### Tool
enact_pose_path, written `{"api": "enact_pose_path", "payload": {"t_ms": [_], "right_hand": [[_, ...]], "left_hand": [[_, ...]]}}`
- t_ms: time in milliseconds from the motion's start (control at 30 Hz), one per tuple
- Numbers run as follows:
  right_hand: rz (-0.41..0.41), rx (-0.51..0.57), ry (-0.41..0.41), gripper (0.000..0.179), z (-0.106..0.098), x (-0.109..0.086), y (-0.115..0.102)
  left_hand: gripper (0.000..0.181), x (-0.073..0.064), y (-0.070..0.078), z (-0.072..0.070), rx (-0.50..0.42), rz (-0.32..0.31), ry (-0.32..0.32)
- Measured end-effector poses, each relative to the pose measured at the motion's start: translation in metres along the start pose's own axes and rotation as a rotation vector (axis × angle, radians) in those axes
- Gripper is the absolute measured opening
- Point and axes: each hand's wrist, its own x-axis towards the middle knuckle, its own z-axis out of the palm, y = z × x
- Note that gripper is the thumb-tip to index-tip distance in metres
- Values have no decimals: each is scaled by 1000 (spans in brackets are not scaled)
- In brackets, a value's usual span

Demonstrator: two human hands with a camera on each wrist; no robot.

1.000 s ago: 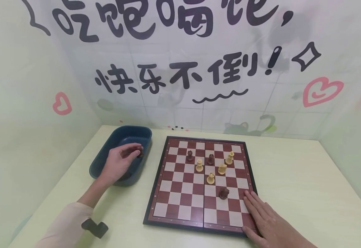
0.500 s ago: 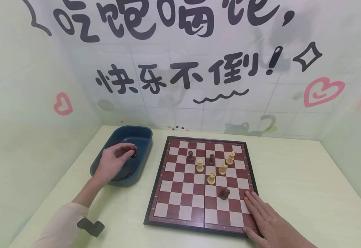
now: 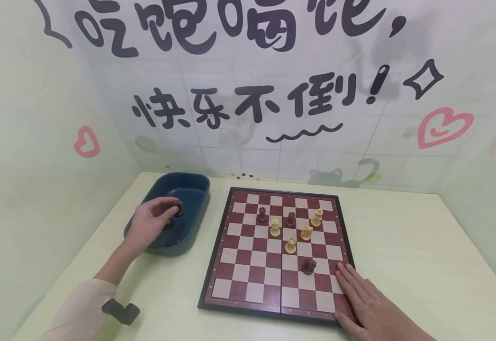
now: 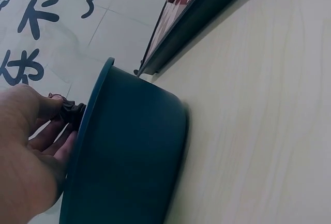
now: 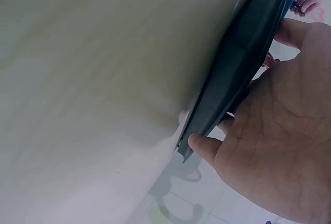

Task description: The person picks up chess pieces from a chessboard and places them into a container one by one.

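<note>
Over the blue plastic bin (image 3: 196, 227), my left hand (image 3: 147, 222) pinches a dark brown chess piece (image 4: 71, 111) between thumb and fingers. Its exact kind is partly hidden by the fingers. My right hand (image 3: 369, 303) rests with straight fingers on the right front edge of the chessboard (image 3: 248, 277). On the board stand a dark knight (image 3: 309, 266), two other dark pieces including one at the back left (image 3: 262, 214), and several cream pieces, among them a tall one (image 3: 316, 218) and a knight (image 3: 306, 233).
A few pieces (image 3: 173, 242) lie in the bin, partly covered by my left hand. The bin stands left of the board on a pale wooden table (image 3: 405, 246). A printed curtain (image 3: 248, 156) closes off the back and sides.
My left hand has moved to the left over the bin, still holding the dark chess piece. My right hand and the pieces on the board have stayed in place.
</note>
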Motion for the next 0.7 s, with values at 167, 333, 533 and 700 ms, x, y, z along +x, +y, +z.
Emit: {"api": "enact_pose_path", "payload": {"t_ms": [167, 333, 533, 700], "right_hand": [[-10, 8, 1, 83, 1, 0, 0], [11, 23, -30, 82, -2, 2, -2], [46, 58, -76, 82, -6, 3, -3], [55, 61, -83, 82, -8, 3, -5]], "left_hand": [[28, -4, 2, -1, -43, 16, -16], [27, -7, 2, 2, -86, 83, -13], [24, -12, 5, 9, -107, 125, 2], [25, -12, 8, 17, -128, 140, -1]]}}
